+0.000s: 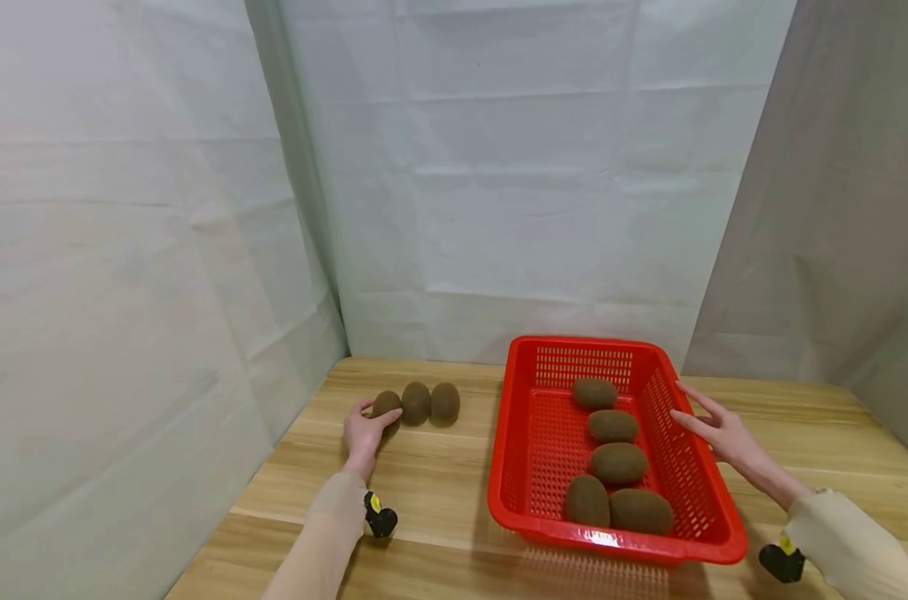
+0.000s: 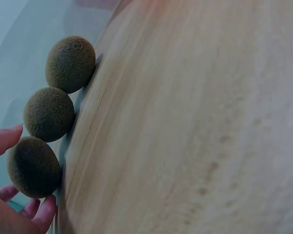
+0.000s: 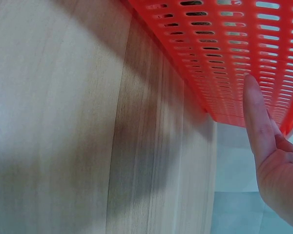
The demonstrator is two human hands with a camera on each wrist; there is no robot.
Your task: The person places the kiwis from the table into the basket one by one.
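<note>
Wood table (image 1: 438,492) carries a red basket (image 1: 532,467) on its right half, with five kiwis (image 1: 617,462) inside. Right hand (image 1: 719,433) lies with straight fingers against the basket's right wall, gripping nothing. Left hand (image 1: 365,431) curls its fingers around the leftmost kiwi (image 1: 386,404) of three in a row on the table, left of the basket; the other two (image 1: 429,402) lie beside it.

No writing, label, brand, number or sign can be read anywhere — not on the red basket (image 1: 694,467), the kiwis (image 1: 416,402), the wooden table (image 1: 438,483) or the white backdrop (image 1: 536,167) — all these surfaces show plain.
</note>
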